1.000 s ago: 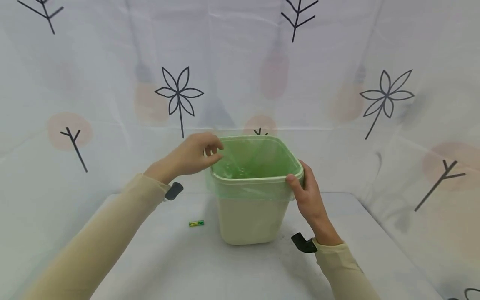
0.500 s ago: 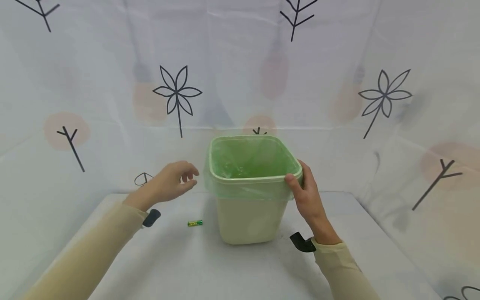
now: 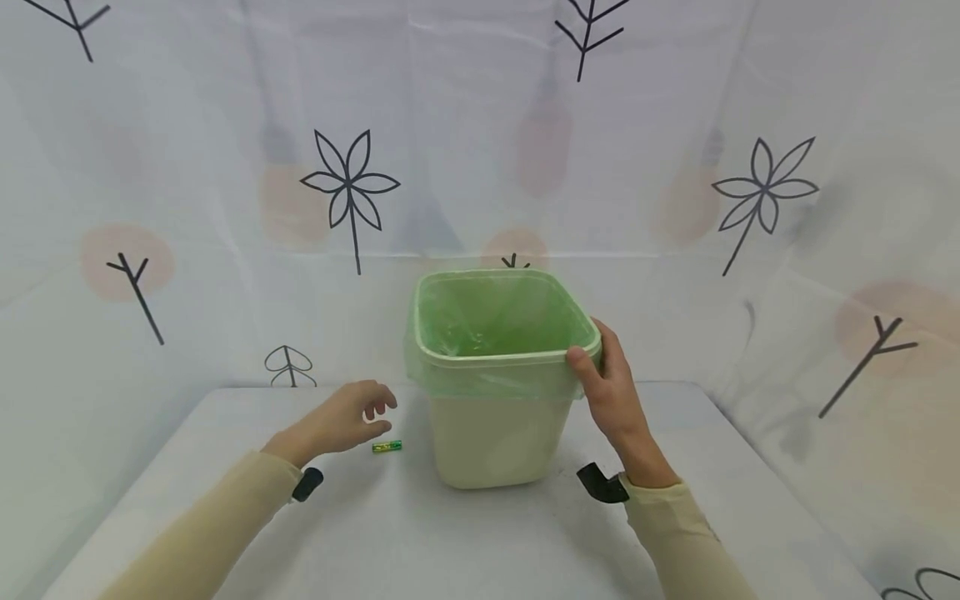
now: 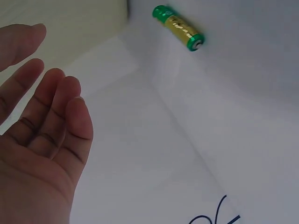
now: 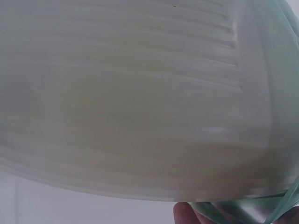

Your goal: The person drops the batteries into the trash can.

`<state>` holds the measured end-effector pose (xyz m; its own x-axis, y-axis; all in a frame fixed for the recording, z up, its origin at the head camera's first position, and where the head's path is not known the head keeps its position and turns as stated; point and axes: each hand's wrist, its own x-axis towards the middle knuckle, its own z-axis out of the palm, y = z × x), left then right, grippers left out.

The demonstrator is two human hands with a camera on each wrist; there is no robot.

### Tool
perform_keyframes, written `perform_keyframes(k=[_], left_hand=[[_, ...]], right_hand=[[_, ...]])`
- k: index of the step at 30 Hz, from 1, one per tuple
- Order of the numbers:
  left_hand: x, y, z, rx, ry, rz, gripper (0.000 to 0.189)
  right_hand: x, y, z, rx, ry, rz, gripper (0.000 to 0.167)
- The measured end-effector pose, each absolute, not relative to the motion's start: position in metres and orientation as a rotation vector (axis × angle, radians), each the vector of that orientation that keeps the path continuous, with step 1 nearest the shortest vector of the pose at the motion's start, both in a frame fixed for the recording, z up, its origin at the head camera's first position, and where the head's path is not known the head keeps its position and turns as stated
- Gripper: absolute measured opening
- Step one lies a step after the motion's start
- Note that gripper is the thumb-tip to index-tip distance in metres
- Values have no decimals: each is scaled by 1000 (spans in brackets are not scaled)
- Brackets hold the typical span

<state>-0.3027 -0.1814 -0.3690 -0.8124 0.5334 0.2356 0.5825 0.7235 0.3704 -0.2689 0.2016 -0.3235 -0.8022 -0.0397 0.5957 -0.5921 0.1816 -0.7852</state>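
A pale green trash bin (image 3: 498, 442), lined with a thin green plastic bag (image 3: 480, 382) folded over its rim, stands on the table. My right hand (image 3: 617, 398) grips the bin's right front corner, thumb over the rim. In the right wrist view the bin wall (image 5: 140, 102) fills most of the picture, with fingertips (image 5: 184, 214) at the bag's edge. My left hand (image 3: 341, 421) hovers left of the bin, fingers loosely bent around nothing. Just beyond its thumb lies a green and gold battery (image 3: 387, 447); the left wrist view shows the battery (image 4: 178, 28) apart from the fingers.
The white table (image 3: 442, 550) runs up to a pale cloth backdrop (image 3: 450, 125) printed with flowers and twigs. Dark wrist-camera mounts sit at both cuffs, the right mount (image 3: 602, 483) close beside the bin.
My left hand has moved from the bin's left rim, out to the left and down to beside the battery. The right hand has kept its grip; bin and battery stay put.
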Motion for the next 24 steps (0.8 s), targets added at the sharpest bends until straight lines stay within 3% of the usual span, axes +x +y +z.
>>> perform_keyframes(k=[9,24], left_hand=[[-310,-182,-403,-957,-2857,-686,24],[-319,-185,-427,-769,-3015,-716,27]], right_hand=[[-269,202,-323,606,-2018,1654,52],[-269,202,-324,590,-2026,1650,53]])
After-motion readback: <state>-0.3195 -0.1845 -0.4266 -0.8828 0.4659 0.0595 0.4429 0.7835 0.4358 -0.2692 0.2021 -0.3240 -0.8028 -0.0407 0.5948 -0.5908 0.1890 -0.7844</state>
